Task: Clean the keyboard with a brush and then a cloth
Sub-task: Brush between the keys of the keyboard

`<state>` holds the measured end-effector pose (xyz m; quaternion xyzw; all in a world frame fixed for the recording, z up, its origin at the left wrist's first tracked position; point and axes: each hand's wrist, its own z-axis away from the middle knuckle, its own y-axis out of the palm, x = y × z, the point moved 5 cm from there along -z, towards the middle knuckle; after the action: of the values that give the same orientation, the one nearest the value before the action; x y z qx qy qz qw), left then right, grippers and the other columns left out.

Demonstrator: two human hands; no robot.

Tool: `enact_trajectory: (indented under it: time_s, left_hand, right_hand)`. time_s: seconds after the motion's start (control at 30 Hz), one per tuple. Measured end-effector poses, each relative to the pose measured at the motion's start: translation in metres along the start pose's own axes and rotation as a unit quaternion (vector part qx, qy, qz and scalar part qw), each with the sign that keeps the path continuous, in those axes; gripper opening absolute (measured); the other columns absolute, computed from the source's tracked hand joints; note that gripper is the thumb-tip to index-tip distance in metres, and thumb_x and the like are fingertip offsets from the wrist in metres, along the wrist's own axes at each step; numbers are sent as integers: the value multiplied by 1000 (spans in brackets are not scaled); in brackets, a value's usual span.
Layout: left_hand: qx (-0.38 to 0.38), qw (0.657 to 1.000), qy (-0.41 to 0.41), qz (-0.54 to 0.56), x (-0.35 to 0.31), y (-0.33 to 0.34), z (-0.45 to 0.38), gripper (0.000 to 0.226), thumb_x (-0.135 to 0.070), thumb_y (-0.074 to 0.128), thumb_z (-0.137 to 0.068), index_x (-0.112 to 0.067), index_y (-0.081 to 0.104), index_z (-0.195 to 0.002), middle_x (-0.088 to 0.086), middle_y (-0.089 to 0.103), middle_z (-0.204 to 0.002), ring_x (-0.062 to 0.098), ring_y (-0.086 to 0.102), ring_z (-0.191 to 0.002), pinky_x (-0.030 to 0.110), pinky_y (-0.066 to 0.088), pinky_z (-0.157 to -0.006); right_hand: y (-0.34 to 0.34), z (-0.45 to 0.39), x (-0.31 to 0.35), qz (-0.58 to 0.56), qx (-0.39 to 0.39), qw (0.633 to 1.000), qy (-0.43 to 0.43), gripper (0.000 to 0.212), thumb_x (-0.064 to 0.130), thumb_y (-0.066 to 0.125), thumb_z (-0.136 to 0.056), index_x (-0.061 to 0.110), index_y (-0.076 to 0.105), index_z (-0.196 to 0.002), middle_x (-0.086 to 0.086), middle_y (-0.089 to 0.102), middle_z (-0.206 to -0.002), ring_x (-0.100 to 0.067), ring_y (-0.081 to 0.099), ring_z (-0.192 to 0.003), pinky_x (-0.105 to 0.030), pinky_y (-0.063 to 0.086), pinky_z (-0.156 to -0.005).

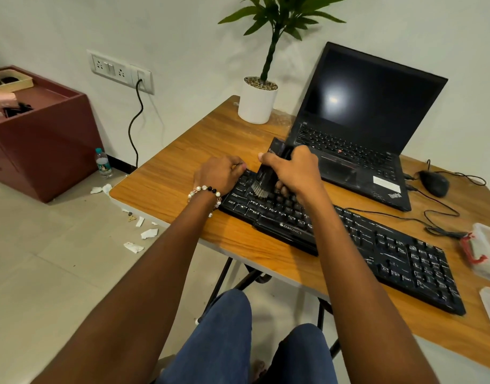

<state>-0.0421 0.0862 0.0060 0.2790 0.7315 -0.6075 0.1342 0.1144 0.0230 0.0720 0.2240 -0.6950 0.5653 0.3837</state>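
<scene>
The right hand [291, 170] is gripping a black brush [268, 173], fingers wrapped round its handle, bristles pressing into the keys beneath it. The left hand [220, 173], just beside, is curling over the black keyboard's [349, 236] far corner, probably steadying it against the strokes. Both are working over a wooden table [169, 173]; beyond the hands are sitting a laptop [363, 120] and potted plant [257, 98]

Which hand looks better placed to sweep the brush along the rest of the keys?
The right hand: it already grips the brush, bristles down on the keyboard at its left end. The left hand holds that end's far edge, steadying it.
</scene>
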Motion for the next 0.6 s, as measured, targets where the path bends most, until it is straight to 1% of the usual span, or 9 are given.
enact_trajectory:
  time_s: [0.07,0.1,0.17,0.27,0.33,0.43,0.5,0.53,0.6]
  left_hand:
    - [5,1000,-2,10,2,2,-1,28,-49,46,-97,-39,66,-114,-4,71,-100,13,55,-79,25,30,-53]
    - [8,1000,-2,13,2,2,-2,28,-49,47,-97,-39,67,-113,-4,71,-99,12,54,-77,25,29,-53]
    - [11,1000,-6,18,3,2,-2,27,-47,48,-97,-38,68,-113,-2,72,-99,11,52,-75,26,30,-55]
    - [10,1000,-15,20,3,1,-1,28,-44,47,-98,-35,68,-114,1,71,-99,13,51,-75,27,32,-58]
    - [11,1000,-16,17,2,1,0,28,-43,46,-98,-33,67,-114,3,69,-92,15,50,-72,26,29,-52]
    - [8,1000,-10,20,2,0,1,30,-45,47,-98,-30,67,-116,2,67,-86,15,50,-70,24,26,-49]
    - [9,1000,-6,19,1,0,1,30,-44,48,-98,-31,67,-116,3,69,-92,14,50,-72,25,27,-51]
    - [10,1000,-7,20,1,0,2,29,-44,48,-98,-32,67,-116,2,70,-94,13,50,-73,26,29,-53]
    - [10,1000,-11,28,2,0,1,27,-46,48,-97,-36,67,-114,-1,71,-95,12,52,-74,26,33,-58]
  right_hand:
    - [1,-2,-1,-10,-68,998,-13,48,52,71,-81,5,66,-89,-14,71,-78,-16,64,-48,-25,50,-42]
    - [3,-2,1,-19,-88,996,-22,51,55,70,-80,5,65,-87,-13,70,-78,-19,66,-52,-30,54,-45]
    - [13,1,4,-15,-98,994,-42,50,56,70,-80,6,64,-80,-9,69,-75,-24,68,-61,-40,58,-53]
    - [25,10,10,33,-94,992,-78,44,47,69,-86,5,62,-77,-4,63,-69,-25,65,-68,-34,51,-56]
    - [29,14,11,59,-84,991,-83,38,43,68,-88,7,61,-78,0,56,-64,-23,60,-67,-30,43,-56]
    - [25,12,14,69,-34,995,-64,32,38,70,-86,12,56,-74,-3,59,-68,-23,63,-64,-33,50,-53]
    - [19,7,13,44,5,998,-38,29,36,71,-84,11,59,-75,-8,64,-66,-16,61,-46,-28,48,-41]
    - [15,5,12,27,4,999,-30,30,37,72,-83,10,62,-78,-9,66,-66,-13,58,-41,-25,46,-38]
    - [10,1,9,7,-46,998,-34,37,45,71,-82,9,65,-81,-10,69,-72,-17,64,-50,-32,54,-46]
